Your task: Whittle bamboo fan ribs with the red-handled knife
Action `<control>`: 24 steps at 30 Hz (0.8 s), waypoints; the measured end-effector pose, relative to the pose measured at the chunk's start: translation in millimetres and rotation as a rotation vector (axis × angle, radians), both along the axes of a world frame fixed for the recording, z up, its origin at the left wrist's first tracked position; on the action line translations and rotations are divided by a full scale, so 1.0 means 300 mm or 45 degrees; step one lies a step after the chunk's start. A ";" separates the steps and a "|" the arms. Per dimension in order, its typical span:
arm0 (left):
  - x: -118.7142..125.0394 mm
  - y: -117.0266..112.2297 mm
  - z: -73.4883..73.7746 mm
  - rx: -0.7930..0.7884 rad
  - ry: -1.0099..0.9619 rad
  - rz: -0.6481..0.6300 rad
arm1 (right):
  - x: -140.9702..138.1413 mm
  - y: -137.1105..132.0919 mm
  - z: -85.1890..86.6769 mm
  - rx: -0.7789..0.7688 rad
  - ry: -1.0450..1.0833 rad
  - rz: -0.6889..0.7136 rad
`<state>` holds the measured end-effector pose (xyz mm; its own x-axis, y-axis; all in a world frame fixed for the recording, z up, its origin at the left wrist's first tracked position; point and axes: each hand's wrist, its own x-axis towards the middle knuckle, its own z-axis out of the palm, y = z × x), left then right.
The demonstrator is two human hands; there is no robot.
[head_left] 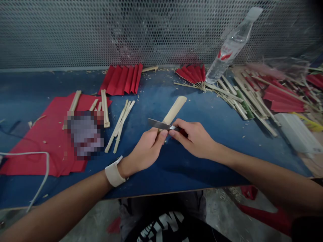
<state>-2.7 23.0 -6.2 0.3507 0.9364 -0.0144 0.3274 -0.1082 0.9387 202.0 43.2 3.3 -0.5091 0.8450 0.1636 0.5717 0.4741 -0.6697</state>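
L hand [146,147] pinches bamboo strip [175,109] nr its lower end, rest sticking out twd 1 o'clock; R hand [198,137] grips knife [159,124], tip twd 9–10 o'clock, across strip. Hands v. close: if knife skids or strip twists, L hand cd get cut.

Dim, cool light reaches my blue tabletop [217,116]; a soft shadow [189,172] lies below my right hand [198,138]. Wide-angle distortion slants the water bottle [230,48]; coarse pixels mask one patch [85,134].
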 end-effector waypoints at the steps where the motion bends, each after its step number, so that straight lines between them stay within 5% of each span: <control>1: -0.002 0.001 0.000 -0.009 0.006 -0.018 | 0.002 0.002 0.005 -0.049 0.046 0.024; 12: -0.010 0.032 0.006 0.132 0.151 -0.045 | 0.011 0.022 0.025 -0.247 0.186 0.115; 24: -0.011 0.036 -0.009 0.271 0.194 -0.073 | 0.013 0.031 0.009 -0.178 0.230 0.169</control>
<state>-6.1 33.8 -8.9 0.4124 0.9025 0.1243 0.4506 -0.3206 0.8331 205.9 52.5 6.0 -0.5903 0.7934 0.1484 0.3755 0.4326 -0.8197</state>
